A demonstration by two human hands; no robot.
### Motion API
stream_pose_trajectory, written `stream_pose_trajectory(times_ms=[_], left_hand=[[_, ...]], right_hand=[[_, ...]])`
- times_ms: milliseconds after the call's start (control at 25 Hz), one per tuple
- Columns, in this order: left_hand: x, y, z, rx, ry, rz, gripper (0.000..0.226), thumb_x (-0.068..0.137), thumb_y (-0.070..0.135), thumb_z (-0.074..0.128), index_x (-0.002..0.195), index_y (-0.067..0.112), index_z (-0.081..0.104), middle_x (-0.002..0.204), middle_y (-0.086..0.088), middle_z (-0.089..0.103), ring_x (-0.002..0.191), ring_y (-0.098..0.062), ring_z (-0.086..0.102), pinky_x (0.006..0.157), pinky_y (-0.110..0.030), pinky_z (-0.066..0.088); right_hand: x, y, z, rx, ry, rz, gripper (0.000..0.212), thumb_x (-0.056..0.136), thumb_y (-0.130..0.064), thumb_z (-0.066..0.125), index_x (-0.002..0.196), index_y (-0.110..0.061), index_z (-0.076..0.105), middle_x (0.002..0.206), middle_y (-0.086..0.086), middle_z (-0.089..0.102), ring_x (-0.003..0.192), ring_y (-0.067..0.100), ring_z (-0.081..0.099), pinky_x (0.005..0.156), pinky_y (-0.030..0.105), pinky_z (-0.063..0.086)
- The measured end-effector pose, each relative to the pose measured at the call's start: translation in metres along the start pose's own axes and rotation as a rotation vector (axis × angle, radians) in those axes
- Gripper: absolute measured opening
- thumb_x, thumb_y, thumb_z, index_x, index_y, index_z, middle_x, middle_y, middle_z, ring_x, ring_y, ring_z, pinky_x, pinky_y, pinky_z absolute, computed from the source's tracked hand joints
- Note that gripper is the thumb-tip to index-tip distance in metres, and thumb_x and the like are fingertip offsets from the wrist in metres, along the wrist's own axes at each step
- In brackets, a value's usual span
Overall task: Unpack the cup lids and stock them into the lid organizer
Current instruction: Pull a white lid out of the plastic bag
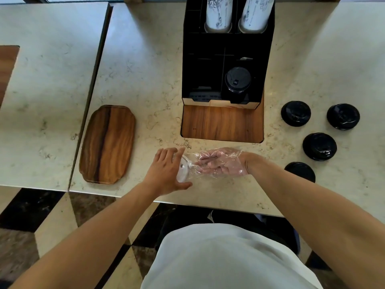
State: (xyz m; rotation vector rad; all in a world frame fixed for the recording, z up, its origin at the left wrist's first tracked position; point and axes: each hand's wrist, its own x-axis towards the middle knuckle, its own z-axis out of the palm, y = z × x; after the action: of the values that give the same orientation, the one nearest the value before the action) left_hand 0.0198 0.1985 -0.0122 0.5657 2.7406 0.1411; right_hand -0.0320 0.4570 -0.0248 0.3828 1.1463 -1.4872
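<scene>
Four black lid stacks (295, 113) sit on the counter (145, 80) to the right of the black lid organizer (208, 65), which holds one black lid stack (238, 79) in its front right compartment and two sleeves of paper cups (218, 13) at the rear; a wooden tray (107, 143) lies to the left, near the counter's front edge. Between tray and loose stacks, the right hand (225, 163) reaches inside a clear plastic bag (195, 163), fingers loosely extended, while the left hand (166, 174) curls over the bag's far end, gripping a clear lid (183, 170) through the plastic.
</scene>
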Motion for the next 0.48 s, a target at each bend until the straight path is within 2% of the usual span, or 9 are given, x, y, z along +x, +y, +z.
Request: stream_pose_trajectory(times_ms=[80,160,240,280,360,400,480], left_hand=[[-0.005,-0.005,0.004,0.003,-0.015,-0.021,0.121,0.065,0.082,0.064,0.154,0.01,0.026,0.142,-0.014,0.045,0.133,-0.033,0.037,0.119,-0.049,0.026],[-0.006,-0.006,0.006,-0.026,-0.025,-0.031,0.119,0.065,0.078,0.07,0.154,0.011,0.025,0.142,-0.015,0.044,0.131,-0.033,0.037,0.115,-0.046,0.032],[-0.004,-0.006,0.006,-0.075,-0.028,-0.033,0.116,0.067,0.073,0.073,0.153,0.011,0.026,0.141,-0.017,0.044,0.13,-0.033,0.038,0.111,-0.044,0.038],[-0.004,-0.007,0.006,-0.094,-0.022,-0.034,0.115,0.067,0.072,0.074,0.152,0.01,0.027,0.14,-0.017,0.045,0.129,-0.033,0.038,0.11,-0.043,0.039],[-0.005,-0.007,0.006,-0.132,-0.004,-0.045,0.113,0.067,0.067,0.077,0.151,0.01,0.028,0.139,-0.017,0.045,0.128,-0.033,0.038,0.109,-0.044,0.039],[-0.006,-0.007,0.006,-0.153,0.005,-0.056,0.113,0.066,0.064,0.08,0.151,0.01,0.029,0.139,-0.016,0.045,0.128,-0.032,0.038,0.109,-0.044,0.04],[-0.007,-0.006,0.007,-0.198,0.039,-0.066,0.112,0.064,0.058,0.084,0.15,0.01,0.031,0.138,-0.015,0.046,0.127,-0.032,0.038,0.107,-0.044,0.04]], right_hand=[[-0.001,-0.002,0.006,-0.076,0.095,0.037,0.036,0.104,0.0,0.051,0.14,-0.003,0.054,0.147,0.01,0.061,0.134,0.026,0.059,0.051,0.011,0.05],[-0.003,0.0,0.006,-0.215,0.37,0.077,0.03,0.107,-0.003,0.041,0.134,-0.001,0.056,0.138,0.009,0.062,0.125,0.025,0.061,0.055,0.015,0.048],[-0.019,0.008,0.003,-0.558,0.394,0.075,0.022,0.107,-0.004,0.04,0.104,0.0,0.061,0.103,0.008,0.057,0.095,0.022,0.053,0.064,0.02,0.043],[-0.028,0.01,0.007,-0.706,0.38,0.04,0.028,0.107,-0.003,0.041,0.085,-0.001,0.058,0.087,0.008,0.053,0.083,0.02,0.05,0.068,0.021,0.041],[-0.029,0.0,0.025,-0.57,0.281,-0.028,0.04,0.104,0.007,0.042,0.068,-0.002,0.056,0.071,0.01,0.054,0.066,0.02,0.056,0.064,0.018,0.047],[-0.023,-0.012,0.034,-0.347,0.195,-0.034,0.041,0.101,0.013,0.043,0.069,0.0,0.064,0.067,0.01,0.062,0.06,0.019,0.064,0.059,0.018,0.054],[-0.017,-0.023,0.05,-0.059,0.041,-0.054,0.029,0.098,0.02,0.042,0.092,0.011,0.069,0.068,0.008,0.069,0.059,0.016,0.07,0.055,0.019,0.059]])
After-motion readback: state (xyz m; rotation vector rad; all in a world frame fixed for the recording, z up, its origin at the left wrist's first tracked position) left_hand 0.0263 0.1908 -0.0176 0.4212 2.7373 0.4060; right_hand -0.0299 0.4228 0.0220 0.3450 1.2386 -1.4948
